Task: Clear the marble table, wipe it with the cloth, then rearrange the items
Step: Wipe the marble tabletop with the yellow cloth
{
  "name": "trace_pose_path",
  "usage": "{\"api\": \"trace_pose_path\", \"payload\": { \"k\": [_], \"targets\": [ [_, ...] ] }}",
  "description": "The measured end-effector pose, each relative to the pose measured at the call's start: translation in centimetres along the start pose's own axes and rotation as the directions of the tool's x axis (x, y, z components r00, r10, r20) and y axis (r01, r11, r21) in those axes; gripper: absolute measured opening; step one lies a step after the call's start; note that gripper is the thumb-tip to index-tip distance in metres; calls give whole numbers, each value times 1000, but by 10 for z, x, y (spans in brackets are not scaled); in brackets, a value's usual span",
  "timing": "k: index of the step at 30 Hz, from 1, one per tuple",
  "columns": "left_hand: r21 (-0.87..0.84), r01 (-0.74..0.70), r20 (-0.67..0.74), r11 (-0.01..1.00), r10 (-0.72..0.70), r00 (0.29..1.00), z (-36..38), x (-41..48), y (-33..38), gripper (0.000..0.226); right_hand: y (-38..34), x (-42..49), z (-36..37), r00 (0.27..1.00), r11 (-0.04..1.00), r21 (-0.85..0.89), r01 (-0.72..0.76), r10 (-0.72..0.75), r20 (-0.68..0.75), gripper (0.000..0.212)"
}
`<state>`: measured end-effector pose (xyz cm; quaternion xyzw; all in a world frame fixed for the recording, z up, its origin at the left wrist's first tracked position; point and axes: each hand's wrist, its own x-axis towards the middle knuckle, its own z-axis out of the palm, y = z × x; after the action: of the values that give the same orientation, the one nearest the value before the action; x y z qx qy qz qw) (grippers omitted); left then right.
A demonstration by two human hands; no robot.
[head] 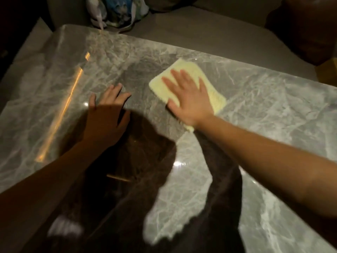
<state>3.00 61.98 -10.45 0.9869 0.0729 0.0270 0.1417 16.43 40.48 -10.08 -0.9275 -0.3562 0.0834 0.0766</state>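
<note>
Two bare hands lie on the marble table, both flat with the fingers straight and spread. The right hand presses palm-down on the yellow cloth, fingers pointing away from the person and a little to the left. It grips nothing and is simply wide and laid over the cloth. The cloth is a folded rectangle lying flat on the table top near the far edge, right of the middle. Its far corner and right side show past the hand, and a bit pokes out under the wrist. The right forearm comes in from the lower right, bare and stretched low over the stone. The left hand rests palm-down straight on the marble, near the cloth on its left but apart from it, fingers fanned and holding nothing. It sits half in the person's own shadow, and its forearm runs in from the lower left. Beyond the far edge of the table, by a grey sofa, stands a plastic bag with blue and white stuff inside, too blurred to tell what. A dark brown shape sits at the top right, too dim to make out
</note>
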Motion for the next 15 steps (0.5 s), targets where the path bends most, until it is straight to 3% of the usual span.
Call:
{"api": "trace_pose_path", "payload": {
  "k": [7, 15],
  "targets": [
    [71, -30, 49, 997, 26, 998, -2, 3, 2, 56, 38, 90, -22, 990, 991, -25, -135, 133, -50, 61],
    [23, -28, 27, 999, 27, 999, -2, 1, -3, 51, 29, 98, -28, 989, 985, -88, -149, 147, -31, 60]
  ]
}}
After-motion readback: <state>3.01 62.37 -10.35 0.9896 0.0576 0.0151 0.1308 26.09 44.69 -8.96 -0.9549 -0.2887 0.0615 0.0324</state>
